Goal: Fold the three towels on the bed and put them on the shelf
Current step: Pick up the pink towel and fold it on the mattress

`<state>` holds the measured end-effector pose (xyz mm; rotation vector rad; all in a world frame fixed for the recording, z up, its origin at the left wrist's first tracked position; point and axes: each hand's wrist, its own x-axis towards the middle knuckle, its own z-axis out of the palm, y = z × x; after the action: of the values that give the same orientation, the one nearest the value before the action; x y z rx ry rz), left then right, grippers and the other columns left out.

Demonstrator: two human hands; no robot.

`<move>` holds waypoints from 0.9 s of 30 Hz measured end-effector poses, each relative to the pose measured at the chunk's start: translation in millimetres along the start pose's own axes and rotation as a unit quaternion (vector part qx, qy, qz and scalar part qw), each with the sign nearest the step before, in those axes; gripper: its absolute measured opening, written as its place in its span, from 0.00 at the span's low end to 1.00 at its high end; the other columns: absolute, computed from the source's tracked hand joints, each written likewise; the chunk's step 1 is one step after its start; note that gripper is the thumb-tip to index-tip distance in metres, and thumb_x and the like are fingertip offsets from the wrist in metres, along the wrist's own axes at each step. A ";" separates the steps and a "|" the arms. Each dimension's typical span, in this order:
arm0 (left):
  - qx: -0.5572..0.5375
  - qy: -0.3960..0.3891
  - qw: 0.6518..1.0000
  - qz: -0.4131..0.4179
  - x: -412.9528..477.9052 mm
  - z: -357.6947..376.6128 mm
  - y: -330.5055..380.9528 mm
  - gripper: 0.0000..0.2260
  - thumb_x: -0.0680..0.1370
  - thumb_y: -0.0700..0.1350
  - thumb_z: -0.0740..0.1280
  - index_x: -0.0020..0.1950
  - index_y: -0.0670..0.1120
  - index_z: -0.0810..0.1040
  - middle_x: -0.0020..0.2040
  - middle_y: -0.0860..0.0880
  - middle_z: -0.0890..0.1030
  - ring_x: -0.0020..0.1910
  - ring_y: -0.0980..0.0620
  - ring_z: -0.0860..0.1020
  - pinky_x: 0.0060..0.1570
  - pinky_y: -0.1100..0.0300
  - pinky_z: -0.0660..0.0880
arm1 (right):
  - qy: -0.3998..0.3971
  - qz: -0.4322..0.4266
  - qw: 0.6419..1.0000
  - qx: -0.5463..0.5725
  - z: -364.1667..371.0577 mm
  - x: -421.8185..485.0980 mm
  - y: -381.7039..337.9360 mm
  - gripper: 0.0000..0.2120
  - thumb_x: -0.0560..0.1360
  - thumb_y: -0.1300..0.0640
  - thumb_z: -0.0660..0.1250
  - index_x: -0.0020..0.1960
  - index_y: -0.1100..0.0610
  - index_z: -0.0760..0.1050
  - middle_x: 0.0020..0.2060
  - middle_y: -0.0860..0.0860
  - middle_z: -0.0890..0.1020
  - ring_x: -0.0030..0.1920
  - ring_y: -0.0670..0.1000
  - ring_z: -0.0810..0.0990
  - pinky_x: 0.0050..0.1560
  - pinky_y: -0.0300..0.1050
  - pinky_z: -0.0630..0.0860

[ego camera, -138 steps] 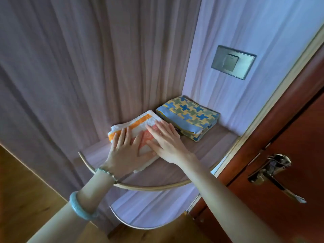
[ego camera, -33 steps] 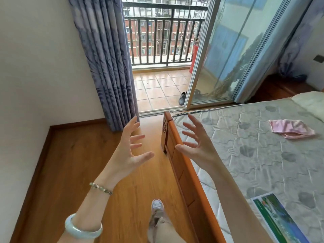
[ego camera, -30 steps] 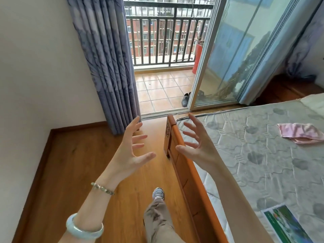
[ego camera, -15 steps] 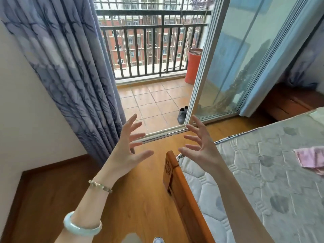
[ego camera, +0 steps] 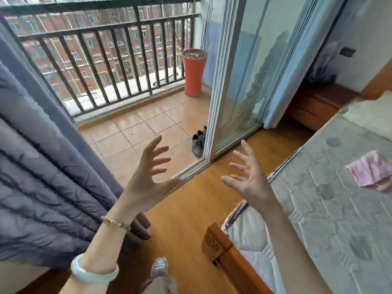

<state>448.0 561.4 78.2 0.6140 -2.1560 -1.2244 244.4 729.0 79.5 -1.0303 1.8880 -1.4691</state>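
Bed [ego camera: 318, 219]: fills the right side of the frame. The quilted mattress is bare, and a wooden frame corner [ego camera: 214, 245] sits at lower centre.
Curtain [ego camera: 42, 187]: hangs down the left side of the frame, gathered in folds.
Sliding door [ego camera: 244, 81]: stands open at upper centre. The balcony railing [ego camera: 106, 60] lies beyond it at upper left.
Left hand [ego camera: 146, 183]: raised at centre frame with fingers spread and palm facing right. It holds nothing.
Right hand [ego camera: 252, 185]: raised just right of centre with fingers spread and palm facing left. It holds nothing and hangs over the near left edge of the mattress without touching it.
Towel [ego camera: 369, 172]: pink and crumpled, not folded, lying flat on the mattress at the right edge of the frame.
Pot [ego camera: 194, 71]: red, standing on the balcony tiles at upper centre.
Shoes [ego camera: 198, 142]: dark pair beside the door track.
Shelf: not in view.
Direction to towel: to the right of both hands, at about their height in the frame and well apart from them.
Nearer hand: the right. The left would have to cross the bed edge to reach.
Towel long axis: the visible part runs roughly left to right. The frame edge cuts it off, so its full extent cannot be told.
Step in hand (judgement): approach to the bed. This towel is not yet picked up or folded.
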 end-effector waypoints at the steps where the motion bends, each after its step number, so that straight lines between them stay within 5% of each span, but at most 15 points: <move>1: 0.004 -0.013 1.000 0.006 18.5 -10.4 -8.2 0.46 0.67 0.59 0.75 0.77 0.54 0.52 0.70 0.55 0.68 0.63 0.59 0.75 0.57 0.64 0.76 | 0.012 0.007 1.000 0.003 8.2 14.8 -1.1 0.45 0.69 0.60 0.75 0.73 0.37 0.52 0.69 0.44 0.68 0.62 0.39 0.73 0.60 0.43 0.76; 9: -0.060 -0.106 0.993 -0.004 151.7 -46.4 -51.8 0.44 0.66 0.55 0.74 0.76 0.56 0.54 0.69 0.53 0.70 0.62 0.59 0.75 0.60 0.59 0.75 | 0.117 0.046 0.992 0.001 37.8 102.5 -15.2 0.44 0.72 0.58 0.73 0.75 0.40 0.49 0.72 0.45 0.65 0.64 0.42 0.72 0.61 0.43 0.74; 15: -0.127 -0.157 0.979 -0.017 235.1 -13.6 -77.2 0.46 0.60 0.64 0.75 0.74 0.58 0.57 0.66 0.58 0.71 0.60 0.62 0.76 0.54 0.69 0.75 | 0.212 0.060 0.975 -0.003 14.0 150.8 -5.3 0.43 0.71 0.60 0.73 0.76 0.42 0.52 0.71 0.47 0.66 0.64 0.44 0.73 0.60 0.45 0.75; 21: -0.085 -0.256 0.962 0.041 333.1 53.1 -81.7 0.42 0.68 0.49 0.77 0.75 0.57 0.57 0.68 0.57 0.71 0.63 0.58 0.74 0.60 0.57 0.75 | 0.295 0.062 0.953 0.014 -39.5 212.4 23.3 0.42 0.71 0.61 0.73 0.76 0.42 0.53 0.71 0.47 0.66 0.63 0.44 0.74 0.61 0.48 0.75; 27: -0.084 -0.298 0.947 0.084 450.2 126.0 -59.1 0.40 0.68 0.51 0.76 0.75 0.59 0.58 0.68 0.57 0.71 0.64 0.56 0.74 0.62 0.49 0.75 | 0.361 0.066 0.929 0.041 -118.0 281.1 40.1 0.44 0.67 0.57 0.73 0.75 0.42 0.54 0.71 0.48 0.67 0.62 0.43 0.74 0.60 0.48 0.75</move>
<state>41.7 323.1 90.2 -0.0336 -2.4731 -1.6235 -17.9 568.6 84.9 -0.3089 2.2851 -1.9966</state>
